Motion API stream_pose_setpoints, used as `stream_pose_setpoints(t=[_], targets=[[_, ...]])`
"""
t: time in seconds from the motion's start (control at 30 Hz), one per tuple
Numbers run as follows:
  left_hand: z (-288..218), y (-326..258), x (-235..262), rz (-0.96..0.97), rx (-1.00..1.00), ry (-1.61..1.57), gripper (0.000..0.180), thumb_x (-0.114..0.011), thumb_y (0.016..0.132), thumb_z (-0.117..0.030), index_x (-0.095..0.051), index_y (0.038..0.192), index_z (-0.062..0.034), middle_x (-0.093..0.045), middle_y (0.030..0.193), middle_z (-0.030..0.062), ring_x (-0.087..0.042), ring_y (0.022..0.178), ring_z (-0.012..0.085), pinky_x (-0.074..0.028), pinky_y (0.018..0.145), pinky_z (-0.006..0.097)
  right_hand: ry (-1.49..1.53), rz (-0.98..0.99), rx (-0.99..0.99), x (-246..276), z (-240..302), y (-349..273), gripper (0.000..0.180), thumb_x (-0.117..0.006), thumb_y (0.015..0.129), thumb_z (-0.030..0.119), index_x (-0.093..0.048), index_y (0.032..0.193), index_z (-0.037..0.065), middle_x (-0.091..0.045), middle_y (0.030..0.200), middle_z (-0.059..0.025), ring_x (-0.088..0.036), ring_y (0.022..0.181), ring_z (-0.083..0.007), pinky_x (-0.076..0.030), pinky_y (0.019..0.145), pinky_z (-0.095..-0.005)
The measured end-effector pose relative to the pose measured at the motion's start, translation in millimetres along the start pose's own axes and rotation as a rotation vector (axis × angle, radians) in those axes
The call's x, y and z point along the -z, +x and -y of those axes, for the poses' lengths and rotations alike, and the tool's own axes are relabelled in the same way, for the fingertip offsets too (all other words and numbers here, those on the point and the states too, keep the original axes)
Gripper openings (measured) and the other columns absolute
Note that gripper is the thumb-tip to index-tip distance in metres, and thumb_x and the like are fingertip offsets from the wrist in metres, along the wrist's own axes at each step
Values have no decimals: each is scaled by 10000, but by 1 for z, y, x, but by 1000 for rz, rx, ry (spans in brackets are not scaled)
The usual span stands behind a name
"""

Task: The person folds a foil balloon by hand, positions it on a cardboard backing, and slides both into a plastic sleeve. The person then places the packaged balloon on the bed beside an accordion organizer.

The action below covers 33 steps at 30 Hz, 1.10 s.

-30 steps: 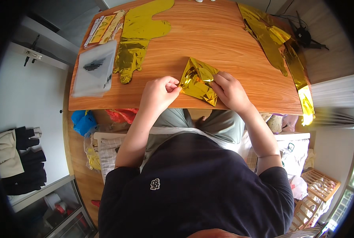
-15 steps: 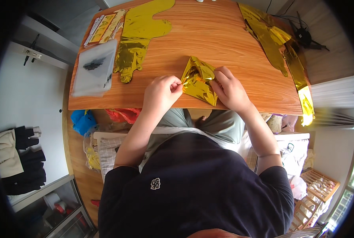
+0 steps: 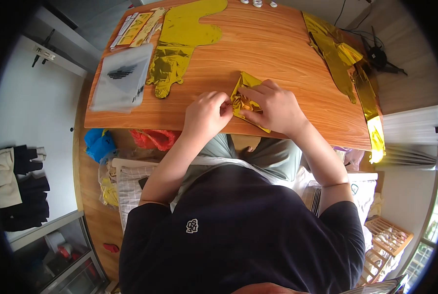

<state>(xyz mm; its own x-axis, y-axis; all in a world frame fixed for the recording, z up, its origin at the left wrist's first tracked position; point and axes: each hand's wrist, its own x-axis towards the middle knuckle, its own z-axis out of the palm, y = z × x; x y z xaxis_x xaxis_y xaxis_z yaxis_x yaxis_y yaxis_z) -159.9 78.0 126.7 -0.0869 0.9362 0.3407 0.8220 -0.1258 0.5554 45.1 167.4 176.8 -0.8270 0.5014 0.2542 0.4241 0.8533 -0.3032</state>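
Observation:
A folded, crumpled gold foil balloon (image 3: 244,94) lies near the front edge of the wooden table (image 3: 268,44). My right hand (image 3: 273,108) lies flat over it, fingers pressing it down onto the wood. My left hand (image 3: 205,115) pinches the foil's left edge between thumb and fingertips. Most of the foil is hidden under the two hands.
Flat gold foil balloons (image 3: 179,44) lie at the back left, more gold foil strips (image 3: 346,63) run down the right side. A clear plastic packet (image 3: 121,81) and a printed card (image 3: 135,27) sit at the left. Blue and red bags (image 3: 130,139) lie under the table.
The foil has been folded smaller and pulled in between the hands. My right hand has moved left over it and now covers most of it.

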Motion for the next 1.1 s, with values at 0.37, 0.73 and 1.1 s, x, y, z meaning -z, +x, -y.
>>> stream_pose_setpoints(t=[0.37, 0.73, 1.1], targets=[[10, -11, 3, -56, -56, 2, 118, -772, 866, -153, -682, 911, -91, -698, 847, 47, -704, 815, 256, -567, 699, 398, -51, 59, 48, -24, 1, 32, 207, -728, 928, 266, -750, 1085, 134, -653, 1142, -97, -666, 1018, -330, -557, 879, -455], [12, -45, 14, -98, -289, 157, 243, -778, 883, -270, -723, 1069, -124, -666, 1024, 10, -648, 994, 234, -523, 838, 402, 73, 124, 240, -26, -15, 46, 120, -759, 886, 174, -758, 997, 127, -666, 1041, -65, -672, 954, -307, -550, 812, -443], [15, -66, 8, -76, -234, 359, 475, -743, 894, -454, -723, 1283, -183, -603, 1348, 35, -549, 1218, 272, -425, 1003, 459, 156, 90, 284, -34, -21, 48, 104, -761, 869, 138, -742, 964, 103, -692, 1006, -62, -673, 936, -303, -552, 803, -428]])
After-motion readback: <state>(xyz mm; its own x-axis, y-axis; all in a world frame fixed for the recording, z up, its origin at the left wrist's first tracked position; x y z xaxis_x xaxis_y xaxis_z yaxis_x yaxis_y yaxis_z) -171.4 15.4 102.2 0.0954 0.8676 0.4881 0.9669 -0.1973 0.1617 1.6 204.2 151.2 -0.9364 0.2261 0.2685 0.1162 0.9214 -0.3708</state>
